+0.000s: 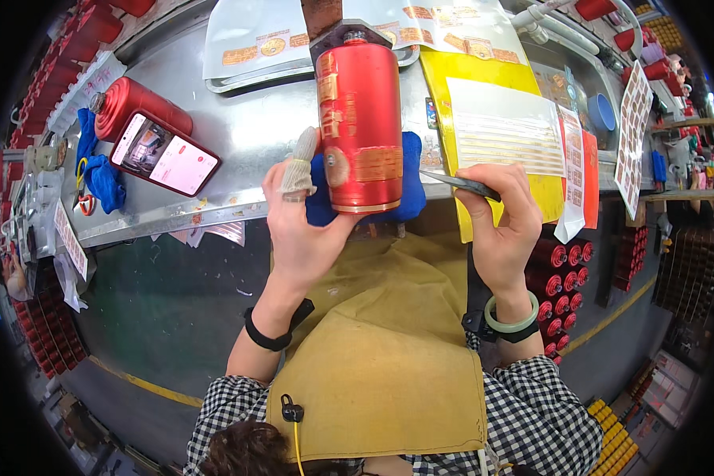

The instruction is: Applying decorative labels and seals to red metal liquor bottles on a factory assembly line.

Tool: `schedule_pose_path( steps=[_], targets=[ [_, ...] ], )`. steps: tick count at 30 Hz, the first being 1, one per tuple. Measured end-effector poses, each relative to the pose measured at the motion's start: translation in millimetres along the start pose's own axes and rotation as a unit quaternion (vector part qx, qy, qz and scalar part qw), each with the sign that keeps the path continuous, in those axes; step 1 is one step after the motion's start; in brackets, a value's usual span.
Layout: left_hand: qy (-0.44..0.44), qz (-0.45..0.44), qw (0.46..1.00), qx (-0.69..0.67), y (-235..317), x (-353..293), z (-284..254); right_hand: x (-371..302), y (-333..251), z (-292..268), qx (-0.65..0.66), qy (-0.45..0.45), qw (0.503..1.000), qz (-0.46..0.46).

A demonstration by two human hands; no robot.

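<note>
A gold rectangular label (377, 164) is seen low on the red bottle (359, 127), while a lit phone screen (165, 153) is propped left of that bottle, a yellow-backed label sheet (504, 127) lies to its right, and white sticker sheets (270, 36) are spread behind it.

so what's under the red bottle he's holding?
A blue cushion lies under the red bottle, showing on both sides on the metal bench. Its middle is covered by the bottle and the left hand.
</note>
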State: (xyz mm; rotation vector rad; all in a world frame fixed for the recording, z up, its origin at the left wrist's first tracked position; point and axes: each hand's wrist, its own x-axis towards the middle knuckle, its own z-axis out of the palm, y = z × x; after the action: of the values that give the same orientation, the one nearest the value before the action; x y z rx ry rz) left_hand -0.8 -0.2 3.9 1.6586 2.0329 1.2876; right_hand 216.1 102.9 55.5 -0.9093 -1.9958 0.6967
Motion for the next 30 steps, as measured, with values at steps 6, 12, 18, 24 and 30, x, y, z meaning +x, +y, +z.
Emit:
schedule_pose_path(
  steps=[6,12,18,24,30],
  targets=[
    [0.049,-0.090,0.992,-0.080,0.1,-3.6,13.7,-0.1,-2.0,6.5,0.022,0.017,0.999,0.023],
    [0.009,0.000,1.000,0.001,12.4,-0.2,-6.5,12.8,-4.8,16.7,0.007,0.013,1.000,-0.020],
    [-0.007,-0.093,0.992,-0.079,-4.3,1.4,18.4,5.0,-12.7,29.3,-0.040,-0.089,0.979,-0.178],
    [0.071,-0.021,0.997,-0.035,13.5,0.2,7.6,50.6,8.1,25.3,-0.104,-0.009,0.989,-0.106],
    [0.029,-0.066,0.986,-0.153,13.0,6.3,11.3,41.5,6.4,11.4,0.095,-0.090,0.987,0.092]
  ],
)
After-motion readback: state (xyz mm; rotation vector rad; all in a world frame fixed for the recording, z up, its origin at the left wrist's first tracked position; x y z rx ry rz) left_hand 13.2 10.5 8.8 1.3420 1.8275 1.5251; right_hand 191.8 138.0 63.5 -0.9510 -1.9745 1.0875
